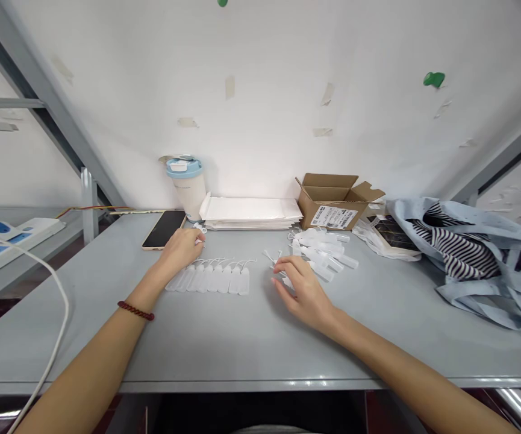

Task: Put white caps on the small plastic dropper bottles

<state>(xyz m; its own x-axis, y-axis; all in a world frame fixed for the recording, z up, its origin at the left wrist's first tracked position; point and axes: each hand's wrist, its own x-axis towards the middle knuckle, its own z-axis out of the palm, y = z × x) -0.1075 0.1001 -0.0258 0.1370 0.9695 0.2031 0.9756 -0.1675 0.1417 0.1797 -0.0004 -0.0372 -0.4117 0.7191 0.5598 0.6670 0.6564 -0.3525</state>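
Observation:
Several white translucent tags with thin strings lie side by side in a row on the grey table. My left hand is behind the row's left end, beside the phone, its fingers closed around something small and white that I cannot make out. To the right, my right hand hovers low with thumb and fingers apart, next to a small white tag with string partly hidden behind the fingers. A loose pile of more white tags spreads behind and right of that hand, in front of the cardboard box.
At the back stand a lidded cup, a stack of white envelopes and an open cardboard box. A black phone lies left. A blue cloth bag fills the right; a power strip and white cable are far left.

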